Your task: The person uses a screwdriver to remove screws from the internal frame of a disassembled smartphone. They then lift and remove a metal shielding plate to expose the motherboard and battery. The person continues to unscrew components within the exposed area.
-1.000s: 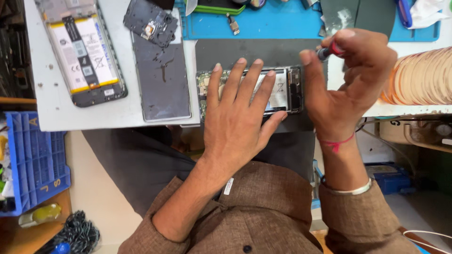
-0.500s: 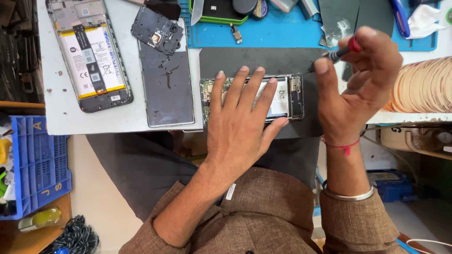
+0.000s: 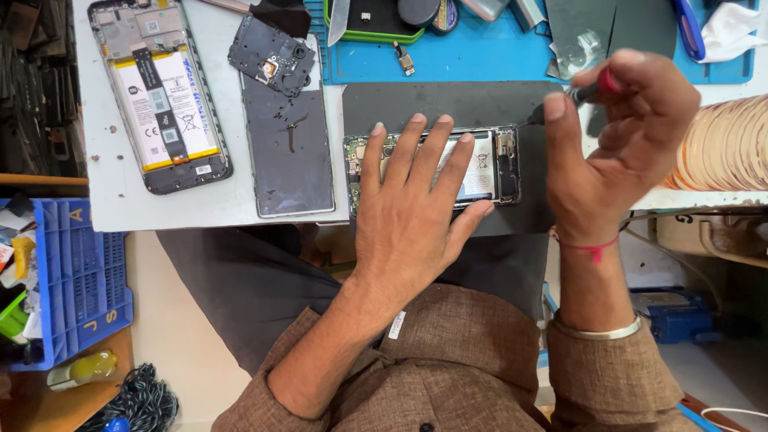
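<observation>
1. The left hand (image 3: 416,212) lies flat, fingers spread, on the opened phone (image 3: 436,166), which rests on the dark mat (image 3: 448,104).
2. Right of the phone, the right hand (image 3: 620,136) pinches a small screwdriver (image 3: 572,98); its tip is blurred.
3. Far left of the phone lies a second opened phone (image 3: 160,96), its white battery label edged in yellow.
4. Between them: a dark back cover (image 3: 290,152).
5. Below left of the phone, a blue crate (image 3: 76,280), partly cut off.

A white workbench (image 3: 120,204) carries a blue mat (image 3: 480,64), dark mat (image 3: 448,100) and opened phones (image 3: 160,104).
</observation>
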